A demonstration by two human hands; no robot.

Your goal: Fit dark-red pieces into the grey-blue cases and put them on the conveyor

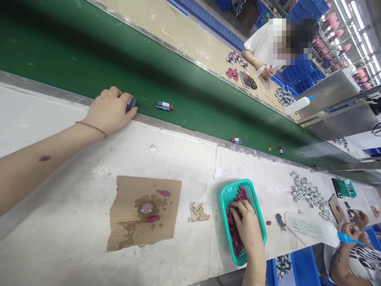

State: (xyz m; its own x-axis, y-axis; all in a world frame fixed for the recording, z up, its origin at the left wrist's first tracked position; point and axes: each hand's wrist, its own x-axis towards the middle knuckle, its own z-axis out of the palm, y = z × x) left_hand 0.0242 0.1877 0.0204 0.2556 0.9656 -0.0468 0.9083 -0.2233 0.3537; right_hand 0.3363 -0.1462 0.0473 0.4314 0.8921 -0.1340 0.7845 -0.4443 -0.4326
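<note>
At the near edge of the green belt, my left hand (111,109) has its fingers closed round a small dark blue plastic part (131,104). My right hand (245,220) reaches into a teal plastic basket (239,261) of small maroon pieces (242,193). Its thumb and index finger come together on a maroon piece, largely covered by the fingers. Left of the basket lies a stained cardboard sheet (125,210) bearing a small round dish (147,208), wet spots and two maroon pieces (152,219). Just past my left hand, a blue, white and maroon assembly (165,106) rests on the belt.
Two more assemblies (236,140) sit farther along the green belt (196,119). A blue-tipped bottle (315,229), a blue part (280,221) and a grey pile of parts (308,192) lie right of the basket. Co-workers sit across the belt (262,43) and at right (354,258).
</note>
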